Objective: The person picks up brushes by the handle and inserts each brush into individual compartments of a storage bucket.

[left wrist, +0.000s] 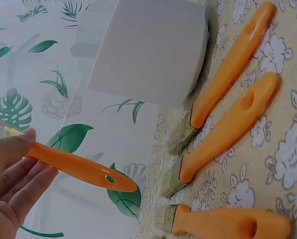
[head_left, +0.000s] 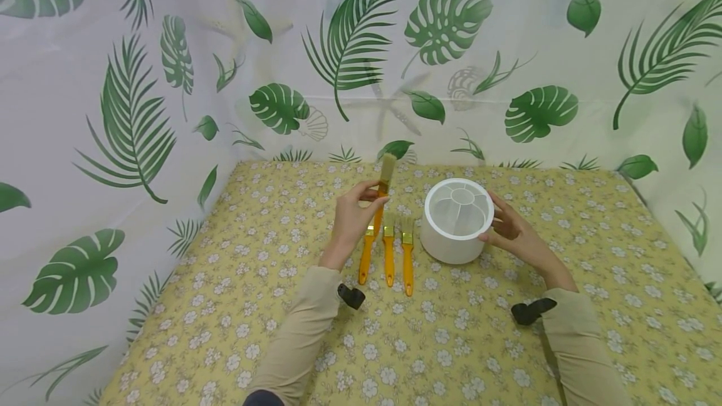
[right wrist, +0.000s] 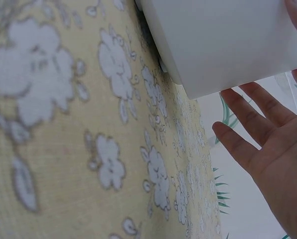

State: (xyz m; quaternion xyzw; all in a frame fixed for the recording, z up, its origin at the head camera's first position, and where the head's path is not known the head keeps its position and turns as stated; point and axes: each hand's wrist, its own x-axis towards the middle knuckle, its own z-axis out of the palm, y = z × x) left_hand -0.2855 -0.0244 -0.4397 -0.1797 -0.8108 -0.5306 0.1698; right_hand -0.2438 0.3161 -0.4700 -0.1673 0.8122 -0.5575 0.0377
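My left hand point(head_left: 351, 217) pinches a paintbrush point(head_left: 380, 202) between thumb and fingers. The brush has an orange handle and pale bristles that point up, and it is held above the cloth. Below it lie three similar paintbrushes point(head_left: 389, 255) side by side, bristles away from me; their orange handles point(left wrist: 233, 124) show large in the left wrist view. To their right stands a round white divided organizer point(head_left: 451, 246), its several compartments facing up. My right hand point(head_left: 520, 240) touches the organizer's right side with spread, fairly straight fingers point(right wrist: 247, 112), thumb nearer to me.
A yellow floral cloth point(head_left: 225, 331) covers the table. Behind it and to the left hangs a white curtain point(head_left: 361, 136) with green leaf prints, close to the table's far edge. Black wrist mounts point(head_left: 533, 311) sit at both sleeves.
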